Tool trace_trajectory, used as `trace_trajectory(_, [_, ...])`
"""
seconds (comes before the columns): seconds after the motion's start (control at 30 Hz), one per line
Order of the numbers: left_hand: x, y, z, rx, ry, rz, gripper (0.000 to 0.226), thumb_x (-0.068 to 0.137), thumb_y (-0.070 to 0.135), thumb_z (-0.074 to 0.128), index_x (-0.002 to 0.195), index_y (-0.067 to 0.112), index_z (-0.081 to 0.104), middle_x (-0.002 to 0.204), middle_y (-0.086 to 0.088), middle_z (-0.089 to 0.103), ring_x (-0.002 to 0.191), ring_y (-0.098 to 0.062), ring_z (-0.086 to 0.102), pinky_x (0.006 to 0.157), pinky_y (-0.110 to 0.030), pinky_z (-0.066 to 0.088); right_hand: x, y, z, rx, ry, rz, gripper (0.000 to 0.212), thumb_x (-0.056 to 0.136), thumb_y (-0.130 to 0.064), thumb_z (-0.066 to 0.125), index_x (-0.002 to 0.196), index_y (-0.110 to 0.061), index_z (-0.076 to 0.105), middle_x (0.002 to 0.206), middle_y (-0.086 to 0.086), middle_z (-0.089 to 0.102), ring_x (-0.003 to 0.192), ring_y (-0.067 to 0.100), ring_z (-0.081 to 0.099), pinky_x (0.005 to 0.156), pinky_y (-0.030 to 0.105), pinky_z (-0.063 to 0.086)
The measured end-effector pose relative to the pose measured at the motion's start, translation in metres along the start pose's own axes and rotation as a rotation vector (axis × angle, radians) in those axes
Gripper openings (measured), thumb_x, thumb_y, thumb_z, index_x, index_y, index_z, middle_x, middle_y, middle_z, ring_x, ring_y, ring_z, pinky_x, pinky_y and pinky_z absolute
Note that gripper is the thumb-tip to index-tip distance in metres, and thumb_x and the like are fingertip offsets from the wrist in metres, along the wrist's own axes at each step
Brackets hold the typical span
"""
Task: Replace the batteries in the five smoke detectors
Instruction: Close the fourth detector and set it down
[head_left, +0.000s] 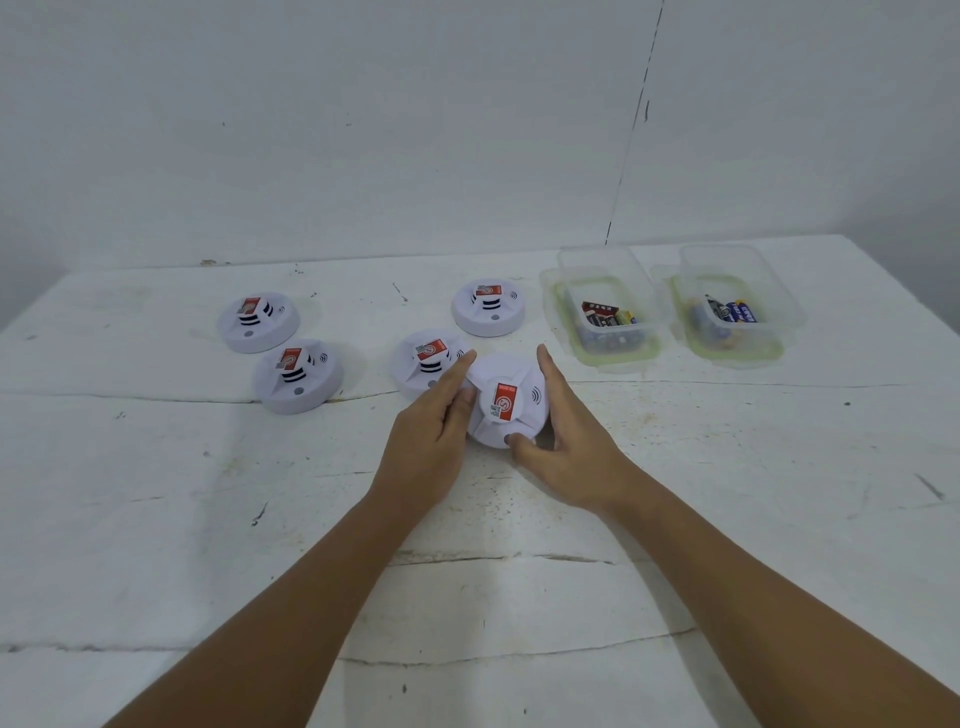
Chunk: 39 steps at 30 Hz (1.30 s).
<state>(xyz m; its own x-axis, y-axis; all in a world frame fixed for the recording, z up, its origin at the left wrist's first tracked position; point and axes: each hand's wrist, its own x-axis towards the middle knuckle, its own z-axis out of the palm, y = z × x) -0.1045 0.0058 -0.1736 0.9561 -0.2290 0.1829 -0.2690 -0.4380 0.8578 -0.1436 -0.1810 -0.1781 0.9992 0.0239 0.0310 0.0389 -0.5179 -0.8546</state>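
Several white round smoke detectors with red labels lie on the white table (156, 493). The nearest detector (506, 397) sits between my hands. My left hand (434, 421) touches its left side, fingers fairly straight. My right hand (563, 436) cups its right side, thumb curled against the near rim. Another detector (423, 358) lies just behind my left fingers. Further ones sit at back centre (488, 306), far left (258, 320) and left (297, 375).
Two clear plastic tubs stand at the back right: the left tub (576, 275) holds batteries with a black-red pack, the right tub (696, 260) holds blue and dark batteries. A white wall rises behind the table. Cracks run across the tabletop.
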Motion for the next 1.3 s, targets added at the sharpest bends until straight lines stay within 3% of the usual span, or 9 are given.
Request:
trace_trajectory(0.1, [-0.0003, 0.0017, -0.0005, -0.005, 0.000, -0.013, 0.044, 0.111, 0.028, 0.043, 0.154, 0.037, 0.045, 0.142, 0.021, 0.051, 0.104, 0.032, 0.046, 0.081, 0.002, 0.039, -0.0010, -0.0018, -0.0007, 0.000, -0.005, -0.004, 0.105, 0.086, -0.039, 0.066, 0.164, -0.039, -0.004, 0.167, -0.022, 0.024, 0.152, 0.000, 0.025, 0.123, 0.044, 0.035])
trace_trajectory(0.3, [-0.0004, 0.0026, 0.0000, 0.001, 0.001, -0.011, 0.043, 0.111, 0.029, 0.043, 0.154, 0.038, 0.044, 0.137, 0.024, 0.052, 0.099, 0.028, 0.051, 0.079, 0.000, 0.041, -0.0007, -0.0033, -0.0010, 0.001, 0.006, -0.008, 0.105, 0.085, -0.042, 0.065, 0.164, -0.036, -0.005, 0.166, -0.021, 0.025, 0.152, 0.001, 0.027, 0.122, 0.044, 0.037])
trace_trajectory(0.43, [0.0000, 0.0004, 0.0008, -0.001, 0.001, -0.009, 0.044, 0.111, 0.031, 0.043, 0.154, 0.038, 0.044, 0.145, 0.018, 0.052, 0.106, 0.027, 0.050, 0.080, 0.000, 0.042, -0.0002, -0.0027, -0.0010, 0.005, 0.003, -0.007, 0.106, 0.083, -0.047, 0.063, 0.163, -0.039, -0.006, 0.165, -0.023, 0.027, 0.151, 0.001, 0.030, 0.120, 0.045, 0.039])
trace_trajectory(0.57, [0.0000, -0.0010, 0.0012, 0.008, 0.001, -0.008, 0.044, 0.111, 0.033, 0.043, 0.154, 0.040, 0.043, 0.142, 0.018, 0.055, 0.102, 0.018, 0.056, 0.077, -0.003, 0.044, 0.0001, -0.0022, -0.0010, -0.002, 0.000, -0.009, 0.106, 0.082, -0.048, 0.063, 0.163, -0.039, -0.005, 0.165, -0.023, 0.025, 0.151, 0.002, 0.029, 0.120, 0.046, 0.039])
trace_trajectory(0.67, [-0.0002, -0.0010, 0.0011, 0.011, 0.004, -0.016, 0.043, 0.111, 0.032, 0.043, 0.154, 0.040, 0.044, 0.137, 0.020, 0.055, 0.098, 0.021, 0.055, 0.078, -0.005, 0.046, -0.0003, -0.0008, -0.0005, -0.001, -0.002, -0.012, 0.105, 0.082, -0.048, 0.063, 0.163, -0.039, -0.003, 0.167, -0.023, 0.024, 0.152, 0.002, 0.027, 0.121, 0.047, 0.037])
trace_trajectory(0.97, [-0.0008, 0.0010, 0.0007, 0.012, 0.001, -0.014, 0.044, 0.111, 0.032, 0.043, 0.155, 0.036, 0.044, 0.155, 0.011, 0.050, 0.107, 0.032, 0.045, 0.081, 0.003, 0.038, 0.0008, -0.0004, -0.0002, 0.006, -0.003, -0.003, 0.105, 0.083, -0.045, 0.065, 0.163, -0.040, -0.003, 0.167, -0.023, 0.024, 0.152, 0.002, 0.029, 0.120, 0.047, 0.039])
trace_trajectory(1.13, [-0.0012, 0.0016, 0.0003, 0.013, 0.002, -0.012, 0.043, 0.111, 0.033, 0.042, 0.154, 0.039, 0.043, 0.144, 0.020, 0.051, 0.100, 0.026, 0.053, 0.078, 0.000, 0.042, 0.0010, -0.0044, -0.0008, 0.048, -0.010, 0.040, 0.103, 0.082, -0.042, 0.061, 0.163, -0.041, -0.002, 0.166, -0.025, 0.025, 0.151, 0.000, 0.029, 0.121, 0.046, 0.038])
trace_trajectory(1.23, [-0.0006, -0.0003, 0.0002, 0.024, -0.006, -0.010, 0.044, 0.111, 0.034, 0.043, 0.154, 0.039, 0.043, 0.148, 0.017, 0.051, 0.108, 0.017, 0.055, 0.081, 0.000, 0.042, 0.0005, -0.0067, -0.0017, 0.053, -0.010, 0.055, 0.103, 0.081, -0.041, 0.060, 0.164, -0.040, -0.002, 0.166, -0.025, 0.022, 0.151, 0.000, 0.026, 0.122, 0.045, 0.036])
trace_trajectory(1.3, [-0.0005, -0.0011, 0.0004, 0.022, -0.008, -0.007, 0.044, 0.111, 0.034, 0.043, 0.154, 0.038, 0.043, 0.149, 0.018, 0.050, 0.110, 0.022, 0.052, 0.082, 0.000, 0.042, 0.0007, -0.0070, -0.0019, 0.052, -0.015, 0.060, 0.102, 0.082, -0.040, 0.060, 0.163, -0.042, -0.003, 0.167, -0.025, 0.021, 0.152, 0.001, 0.025, 0.122, 0.046, 0.035])
